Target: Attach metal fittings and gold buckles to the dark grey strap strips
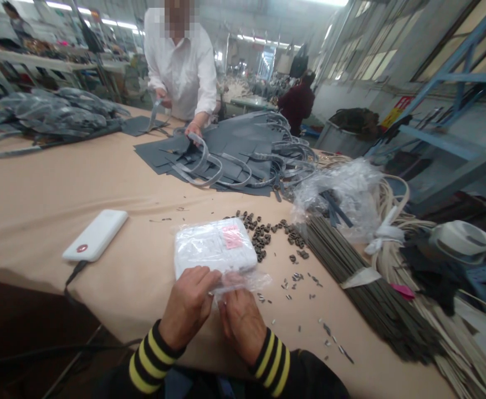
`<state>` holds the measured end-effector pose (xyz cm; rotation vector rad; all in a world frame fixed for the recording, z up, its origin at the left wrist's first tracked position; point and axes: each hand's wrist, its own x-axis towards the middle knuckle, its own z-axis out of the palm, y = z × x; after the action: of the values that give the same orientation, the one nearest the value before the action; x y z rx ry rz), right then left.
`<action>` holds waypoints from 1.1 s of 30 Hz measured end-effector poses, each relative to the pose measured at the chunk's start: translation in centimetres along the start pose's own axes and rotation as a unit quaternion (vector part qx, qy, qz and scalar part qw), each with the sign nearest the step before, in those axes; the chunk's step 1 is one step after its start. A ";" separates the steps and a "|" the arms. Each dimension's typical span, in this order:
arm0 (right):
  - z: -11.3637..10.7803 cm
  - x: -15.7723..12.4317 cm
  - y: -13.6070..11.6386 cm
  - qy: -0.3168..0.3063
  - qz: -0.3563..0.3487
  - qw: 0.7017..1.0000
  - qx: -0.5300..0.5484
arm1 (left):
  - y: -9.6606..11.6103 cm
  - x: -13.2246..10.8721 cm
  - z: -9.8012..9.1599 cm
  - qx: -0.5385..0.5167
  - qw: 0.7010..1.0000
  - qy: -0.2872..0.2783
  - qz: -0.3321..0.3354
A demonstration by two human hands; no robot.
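A white packet in a clear plastic bag (201, 244), with a pink label on its top right, lies on the table in front of me. My left hand (190, 299) has its fingers closed on the near edge of the bag. Close beside it, my right hand (243, 318) pinches the same loose plastic edge, its fingertips partly hidden under the film. Small dark loops (261, 238) lie in a heap just right of the packet.
A white power bank (97, 235) with a black cable lies at left. Dark strips (367, 282) are bundled at right, beside beige cords (396, 194). Across the table, a person in a white shirt (182, 66) handles grey panels with looped straps (234, 149).
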<state>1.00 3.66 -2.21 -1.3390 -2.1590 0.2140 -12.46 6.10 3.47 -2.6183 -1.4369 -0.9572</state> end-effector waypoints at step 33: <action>2.2 4.3 3.6 -0.007 0.019 0.994 -0.105 | 1.2 0.0 -0.6 -0.120 0.993 0.019 0.003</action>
<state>1.11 9.46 -3.86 -1.4989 -2.2170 0.0109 -11.83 5.20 4.31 -2.7465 -1.3833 -1.2465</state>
